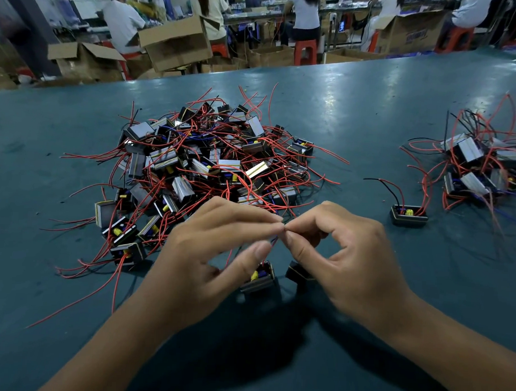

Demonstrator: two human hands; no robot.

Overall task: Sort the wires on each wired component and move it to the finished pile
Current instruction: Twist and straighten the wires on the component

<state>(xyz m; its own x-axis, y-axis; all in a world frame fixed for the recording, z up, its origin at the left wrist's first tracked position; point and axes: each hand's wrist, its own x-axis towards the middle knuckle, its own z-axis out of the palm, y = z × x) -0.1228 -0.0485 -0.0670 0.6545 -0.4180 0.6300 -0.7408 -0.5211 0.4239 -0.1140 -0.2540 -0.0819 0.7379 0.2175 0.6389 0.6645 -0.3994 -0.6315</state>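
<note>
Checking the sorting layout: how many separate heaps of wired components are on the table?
2: a big pile ahead of the hands, and a smaller pile at far right, cut off by the frame edge. One loose component sits between them.

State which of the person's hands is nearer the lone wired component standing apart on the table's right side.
Right. The right hand is just left of the lone component, apart from it; the left hand lies farther left, beyond the right hand.

My left hand (216, 252) and right hand (339, 256) meet at frame centre, fingertips pinched together, forearms running in from the bottom corners.
</note>
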